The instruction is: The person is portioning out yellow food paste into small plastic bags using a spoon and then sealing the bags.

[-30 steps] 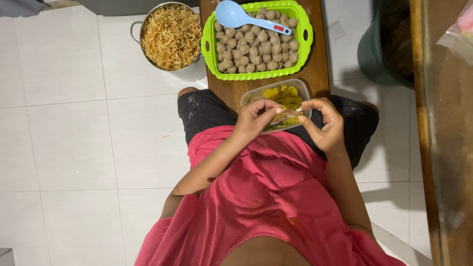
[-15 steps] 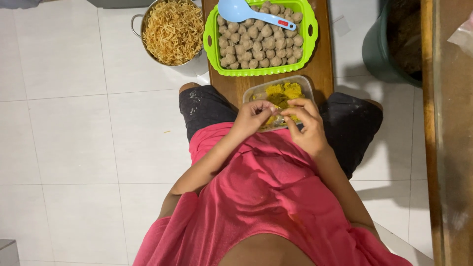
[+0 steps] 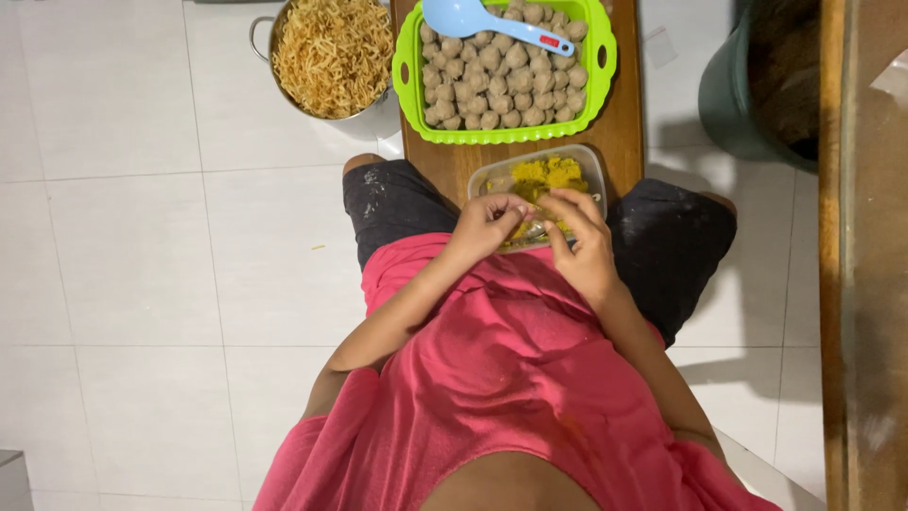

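I am seated, looking down at my lap in a pink shirt and dark shorts. A clear plastic container of yellow crumbly food rests on a wooden board between my knees. My left hand and my right hand meet over the container's near edge, fingertips pinched together on a small bit of the yellow food. What exactly lies between the fingers is partly hidden.
A green plastic tray of several brown balls holds a light blue spoon at the board's far end. A metal pot of fried noodles stands on the white tiled floor. A dark green bin and a wooden furniture edge lie right.
Both hands have drawn closer together over the container, the right hand sliding left toward the left one. The view has shifted slightly.
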